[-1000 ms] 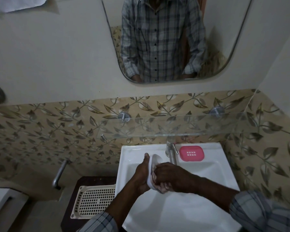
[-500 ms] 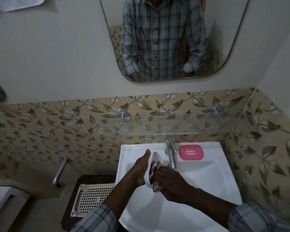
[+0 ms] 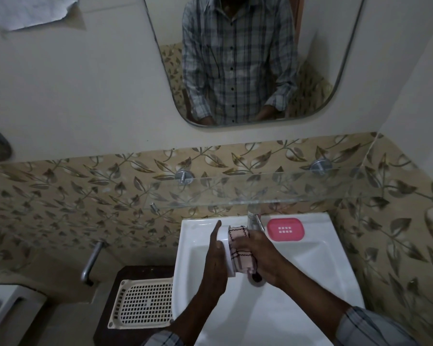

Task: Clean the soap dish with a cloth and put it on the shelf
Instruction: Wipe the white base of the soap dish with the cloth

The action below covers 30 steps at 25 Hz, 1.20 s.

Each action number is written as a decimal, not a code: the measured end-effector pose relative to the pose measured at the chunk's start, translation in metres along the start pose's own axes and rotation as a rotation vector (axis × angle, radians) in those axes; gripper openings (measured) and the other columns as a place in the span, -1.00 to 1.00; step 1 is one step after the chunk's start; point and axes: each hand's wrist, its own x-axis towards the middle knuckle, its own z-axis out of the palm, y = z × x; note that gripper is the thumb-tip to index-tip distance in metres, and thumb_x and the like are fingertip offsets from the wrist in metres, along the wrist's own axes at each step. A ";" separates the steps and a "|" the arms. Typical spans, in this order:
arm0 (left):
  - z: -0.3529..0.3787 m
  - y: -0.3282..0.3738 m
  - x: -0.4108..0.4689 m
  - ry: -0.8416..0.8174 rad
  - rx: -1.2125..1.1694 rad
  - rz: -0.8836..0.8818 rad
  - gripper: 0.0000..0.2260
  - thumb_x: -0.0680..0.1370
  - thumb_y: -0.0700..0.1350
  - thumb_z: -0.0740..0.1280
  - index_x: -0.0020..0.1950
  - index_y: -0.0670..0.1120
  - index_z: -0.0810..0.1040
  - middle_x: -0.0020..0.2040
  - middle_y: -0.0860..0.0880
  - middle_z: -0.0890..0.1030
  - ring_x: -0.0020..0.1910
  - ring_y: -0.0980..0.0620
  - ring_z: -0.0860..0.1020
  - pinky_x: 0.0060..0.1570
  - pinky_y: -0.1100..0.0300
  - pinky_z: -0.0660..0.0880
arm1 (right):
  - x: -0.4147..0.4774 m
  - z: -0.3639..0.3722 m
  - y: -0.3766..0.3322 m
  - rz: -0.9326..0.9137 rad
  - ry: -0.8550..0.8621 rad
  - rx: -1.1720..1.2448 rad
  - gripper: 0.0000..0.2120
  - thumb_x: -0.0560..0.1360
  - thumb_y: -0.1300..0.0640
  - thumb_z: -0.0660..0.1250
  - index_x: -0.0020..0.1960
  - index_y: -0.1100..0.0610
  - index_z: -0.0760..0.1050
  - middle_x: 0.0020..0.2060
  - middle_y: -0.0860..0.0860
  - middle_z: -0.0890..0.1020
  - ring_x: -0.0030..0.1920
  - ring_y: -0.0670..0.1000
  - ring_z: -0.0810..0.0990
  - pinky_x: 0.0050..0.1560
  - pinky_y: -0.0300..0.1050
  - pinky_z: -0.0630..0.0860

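Note:
Over the white sink basin (image 3: 310,258), my left hand (image 3: 214,260) holds a white soap dish (image 3: 226,248) on its edge, fingers flat along its back. My right hand (image 3: 258,255) presses a pale pink cloth with dark lines (image 3: 240,250) against the inside of the dish. A pink perforated soap dish insert (image 3: 285,229) lies on the sink's back rim to the right of the tap (image 3: 254,216). A glass shelf (image 3: 273,188) hangs on two metal pegs above the sink.
A cream plastic mesh tray (image 3: 145,303) rests on a dark stand left of the sink. A metal pipe (image 3: 91,260) juts from the leaf-patterned tiled wall. A mirror (image 3: 248,58) hangs above. A side wall stands close on the right.
The cloth in my right hand has shifted up and spread along the dish's inside. The dish stays on edge in my left hand.

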 end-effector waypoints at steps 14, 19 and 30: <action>-0.003 0.032 0.033 0.179 -0.287 -0.767 -0.44 0.52 0.33 0.26 0.07 -0.19 0.58 -0.25 -0.23 0.72 -0.31 -0.18 0.71 -0.37 -0.04 0.64 | -0.002 -0.018 0.018 -0.467 -0.240 -1.007 -0.77 0.42 0.27 0.38 0.06 0.11 0.62 -0.02 0.06 0.72 0.00 0.04 0.68 0.05 0.03 0.62; 0.003 0.022 0.022 0.141 0.023 -0.358 -0.39 0.54 0.35 0.10 0.25 -0.09 0.61 -0.06 -0.08 0.76 -0.10 -0.03 0.73 -0.27 0.13 0.65 | 0.008 -0.003 0.014 0.008 -0.007 0.007 -0.85 0.54 0.30 0.31 0.02 0.24 0.65 -0.04 0.23 0.72 -0.02 0.20 0.71 0.08 0.16 0.62; -0.030 -0.004 -0.003 0.235 -0.279 -0.362 -0.25 0.43 0.42 0.15 0.19 -0.18 0.66 -0.02 -0.22 0.72 -0.10 -0.14 0.70 -0.11 -0.02 0.65 | -0.008 -0.030 -0.049 -0.062 0.447 -0.571 -0.79 0.50 0.24 0.35 0.13 0.20 0.57 -0.03 0.11 0.70 -0.10 0.09 0.65 -0.02 -0.01 0.61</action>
